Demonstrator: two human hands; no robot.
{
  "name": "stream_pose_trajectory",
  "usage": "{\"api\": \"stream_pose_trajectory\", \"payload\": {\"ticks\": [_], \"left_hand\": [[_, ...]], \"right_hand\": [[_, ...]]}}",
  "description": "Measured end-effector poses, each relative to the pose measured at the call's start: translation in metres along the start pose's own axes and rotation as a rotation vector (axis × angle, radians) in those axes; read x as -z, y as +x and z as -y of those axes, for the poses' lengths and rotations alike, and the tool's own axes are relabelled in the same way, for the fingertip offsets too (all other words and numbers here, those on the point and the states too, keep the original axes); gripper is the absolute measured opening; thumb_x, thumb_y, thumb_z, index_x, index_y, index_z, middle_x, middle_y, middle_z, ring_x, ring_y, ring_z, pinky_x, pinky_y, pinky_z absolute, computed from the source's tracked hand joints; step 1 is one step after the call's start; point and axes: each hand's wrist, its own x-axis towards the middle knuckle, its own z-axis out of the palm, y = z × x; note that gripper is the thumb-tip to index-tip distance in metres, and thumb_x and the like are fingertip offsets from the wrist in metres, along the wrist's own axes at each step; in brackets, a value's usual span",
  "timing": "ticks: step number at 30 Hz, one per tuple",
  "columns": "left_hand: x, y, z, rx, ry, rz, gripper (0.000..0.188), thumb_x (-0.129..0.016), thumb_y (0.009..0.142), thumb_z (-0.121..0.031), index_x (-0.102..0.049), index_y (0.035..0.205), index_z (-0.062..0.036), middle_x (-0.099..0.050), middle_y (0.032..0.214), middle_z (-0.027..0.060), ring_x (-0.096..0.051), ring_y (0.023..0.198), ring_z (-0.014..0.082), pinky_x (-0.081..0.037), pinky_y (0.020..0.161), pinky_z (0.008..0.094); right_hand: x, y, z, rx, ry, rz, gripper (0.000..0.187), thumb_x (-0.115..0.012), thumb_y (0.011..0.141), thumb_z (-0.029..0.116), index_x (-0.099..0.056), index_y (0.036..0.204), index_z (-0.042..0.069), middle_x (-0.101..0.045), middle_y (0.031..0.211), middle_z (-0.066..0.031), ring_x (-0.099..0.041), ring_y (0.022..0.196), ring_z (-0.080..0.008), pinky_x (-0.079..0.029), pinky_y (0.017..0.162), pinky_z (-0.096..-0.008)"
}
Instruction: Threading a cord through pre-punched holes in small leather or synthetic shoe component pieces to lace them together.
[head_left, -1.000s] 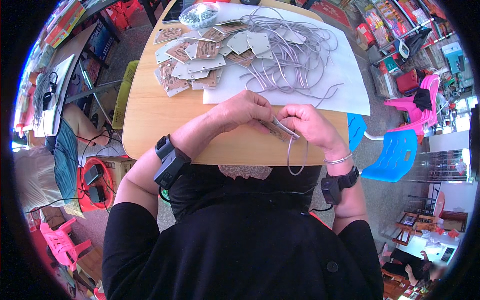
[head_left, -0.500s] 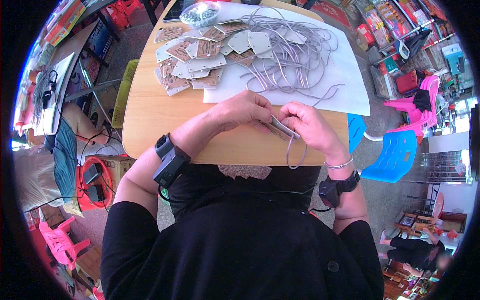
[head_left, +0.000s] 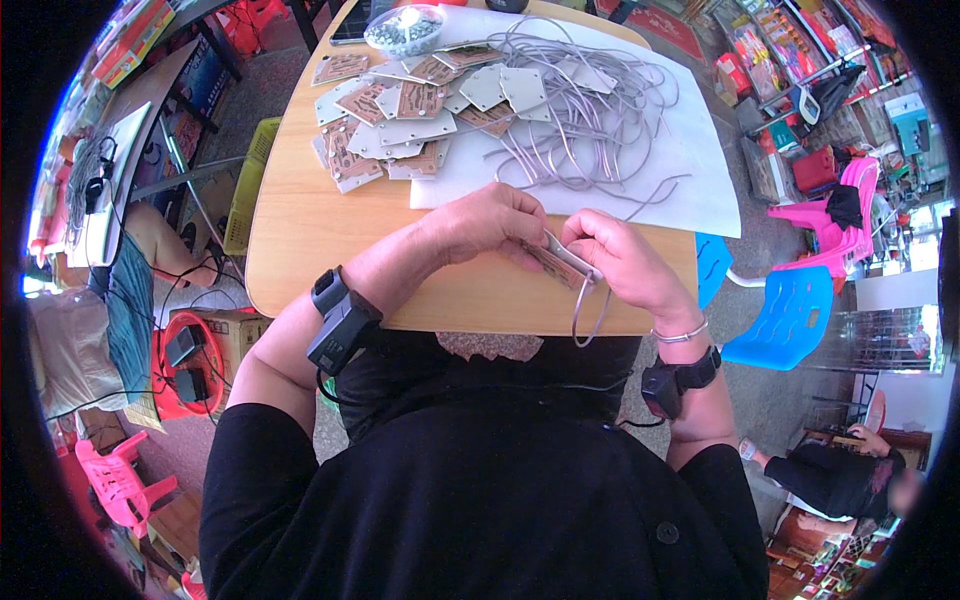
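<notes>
My left hand (head_left: 490,222) and my right hand (head_left: 622,257) meet over the near edge of the wooden table (head_left: 300,240), both gripping one small flat board (head_left: 560,262). A grey wire loop (head_left: 588,310) hangs down from the board below my right hand. Further back lies a heap of flat grey and brown boards (head_left: 400,110). To its right, a tangle of grey wires (head_left: 590,110) rests on a white sheet (head_left: 700,180).
A clear bowl of small metal parts (head_left: 405,28) stands at the table's far edge. Blue (head_left: 790,320) and pink (head_left: 830,225) plastic chairs stand to the right. A yellow crate (head_left: 245,190) and a box with red cable (head_left: 190,360) sit on the left.
The hands stay together on the board; the hanging wire loop has shifted slightly beneath my right hand. Little else differs.
</notes>
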Motion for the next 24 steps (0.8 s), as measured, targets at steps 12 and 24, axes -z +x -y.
{"api": "stream_pose_trajectory", "payload": {"ticks": [12,24], "left_hand": [[-0.003,-0.001,0.0,-0.052,0.322,-0.012,0.011,-0.066,0.074,-0.011,-0.061,0.078,-0.0025,-0.061,0.071,0.0013,-0.053,0.065,0.0079,-0.04,0.057,0.0224],[-0.006,-0.004,-0.004,-0.014,0.123,-0.007,0.012,-0.066,0.077,-0.008,-0.06,0.08,0.0008,-0.062,0.077,0.0055,-0.061,0.07,0.0114,-0.049,0.064,0.022]], "right_hand": [[0.002,-0.003,-0.001,-0.056,0.265,0.05,0.01,-0.054,0.086,0.003,-0.058,0.094,-0.003,-0.058,0.083,0.0007,-0.051,0.076,-0.0063,-0.045,0.069,-0.0232],[0.0,0.003,-0.006,-0.004,0.016,0.051,0.007,-0.052,0.088,0.003,-0.058,0.09,-0.001,-0.054,0.075,0.0035,-0.05,0.069,-0.0038,-0.042,0.061,-0.0202]]}}
